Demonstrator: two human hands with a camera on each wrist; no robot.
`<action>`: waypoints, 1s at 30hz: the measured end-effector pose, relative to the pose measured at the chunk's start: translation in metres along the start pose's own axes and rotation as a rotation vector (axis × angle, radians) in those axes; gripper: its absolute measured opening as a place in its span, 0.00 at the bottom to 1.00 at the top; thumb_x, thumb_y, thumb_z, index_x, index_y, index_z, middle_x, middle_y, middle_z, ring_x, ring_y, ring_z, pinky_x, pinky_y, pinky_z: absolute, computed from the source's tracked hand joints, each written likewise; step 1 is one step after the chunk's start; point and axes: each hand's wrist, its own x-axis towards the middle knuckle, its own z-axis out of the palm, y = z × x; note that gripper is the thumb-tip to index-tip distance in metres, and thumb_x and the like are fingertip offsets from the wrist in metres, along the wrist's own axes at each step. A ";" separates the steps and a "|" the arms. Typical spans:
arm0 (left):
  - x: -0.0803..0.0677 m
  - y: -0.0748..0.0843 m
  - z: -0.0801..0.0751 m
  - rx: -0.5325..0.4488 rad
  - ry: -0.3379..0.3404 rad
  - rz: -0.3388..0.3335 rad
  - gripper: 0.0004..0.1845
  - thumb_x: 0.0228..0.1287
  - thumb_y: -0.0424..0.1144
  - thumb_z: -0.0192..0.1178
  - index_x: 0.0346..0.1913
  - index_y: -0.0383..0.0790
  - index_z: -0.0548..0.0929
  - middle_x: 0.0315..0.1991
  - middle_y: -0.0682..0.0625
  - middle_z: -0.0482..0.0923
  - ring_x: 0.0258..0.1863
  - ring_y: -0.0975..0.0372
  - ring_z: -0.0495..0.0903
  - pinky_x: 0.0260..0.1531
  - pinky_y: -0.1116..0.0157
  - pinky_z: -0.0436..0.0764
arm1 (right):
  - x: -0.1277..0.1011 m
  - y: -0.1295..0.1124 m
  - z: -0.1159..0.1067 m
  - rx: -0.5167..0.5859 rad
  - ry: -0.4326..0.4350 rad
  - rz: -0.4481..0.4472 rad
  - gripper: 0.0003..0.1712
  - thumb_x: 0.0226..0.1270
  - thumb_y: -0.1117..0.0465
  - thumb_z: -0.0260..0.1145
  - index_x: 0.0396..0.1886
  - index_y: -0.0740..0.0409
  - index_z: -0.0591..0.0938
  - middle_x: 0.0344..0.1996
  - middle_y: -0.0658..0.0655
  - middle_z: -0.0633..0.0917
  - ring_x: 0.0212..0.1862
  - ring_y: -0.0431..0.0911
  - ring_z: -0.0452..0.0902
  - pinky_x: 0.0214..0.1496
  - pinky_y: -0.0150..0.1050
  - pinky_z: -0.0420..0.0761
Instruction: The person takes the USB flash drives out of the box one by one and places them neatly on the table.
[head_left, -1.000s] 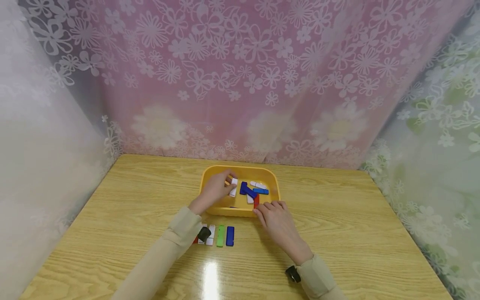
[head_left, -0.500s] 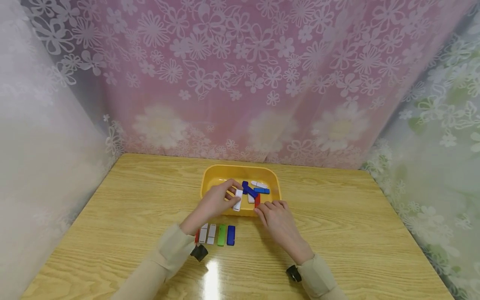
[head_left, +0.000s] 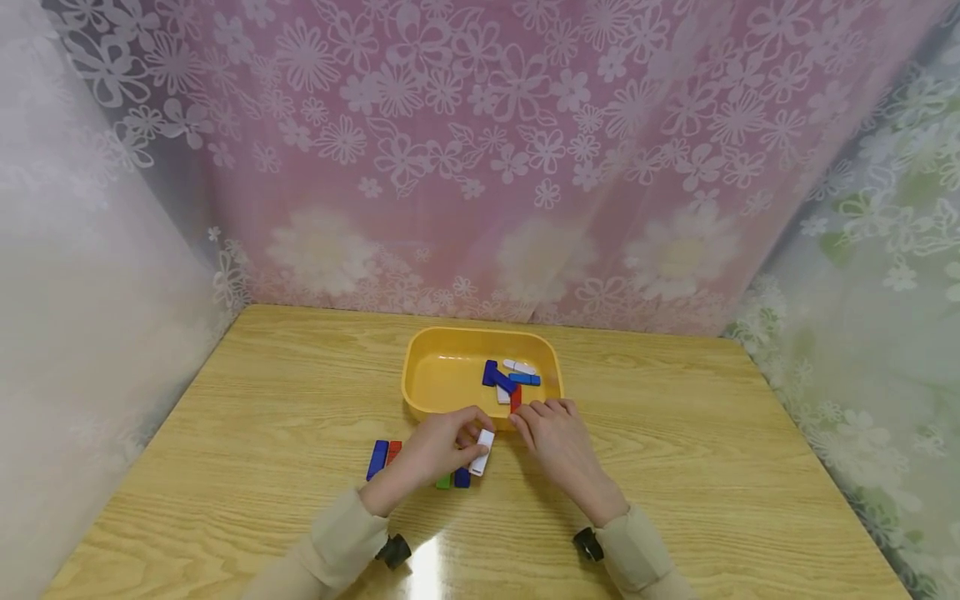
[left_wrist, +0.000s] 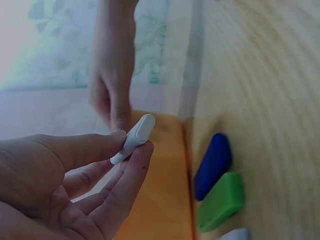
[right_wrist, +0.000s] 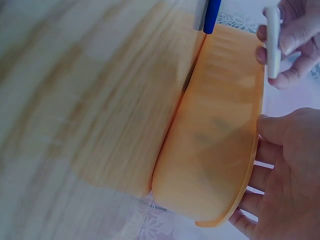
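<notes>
My left hand [head_left: 438,450] pinches a white USB stick [head_left: 482,452] between thumb and fingers, in front of the yellow plastic box [head_left: 442,332]. In the left wrist view the white stick [left_wrist: 136,137] is held tilted, clear of the table. My right hand [head_left: 558,442] holds the box's front right rim, fingers hooked over it; the right wrist view shows the fingers passing behind the rim [right_wrist: 256,145]. Inside the box, on its right side, lie dark blue sticks [head_left: 501,381], a light blue stick [head_left: 525,379], white sticks [head_left: 519,366] and a red stick [head_left: 515,398].
On the wooden table [head_left: 675,433], in front of the box, is a row of sticks: blue [head_left: 377,460], red [head_left: 393,451], green [head_left: 444,481] and dark blue [head_left: 462,477]. My left hand covers part of this row. A pink flowered curtain [head_left: 480,167] hangs behind the table.
My left hand has lifted the white USB stick out of the left part of the box and brought it toward me, over the front rim. The right hand has stayed at the rim.
</notes>
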 end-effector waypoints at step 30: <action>0.001 -0.008 0.034 0.414 0.030 0.050 0.14 0.57 0.39 0.76 0.42 0.38 0.85 0.39 0.49 0.82 0.42 0.56 0.78 0.48 0.59 0.76 | 0.000 0.000 -0.001 0.026 -0.038 0.025 0.11 0.75 0.55 0.63 0.34 0.53 0.85 0.29 0.50 0.85 0.37 0.52 0.79 0.56 0.53 0.75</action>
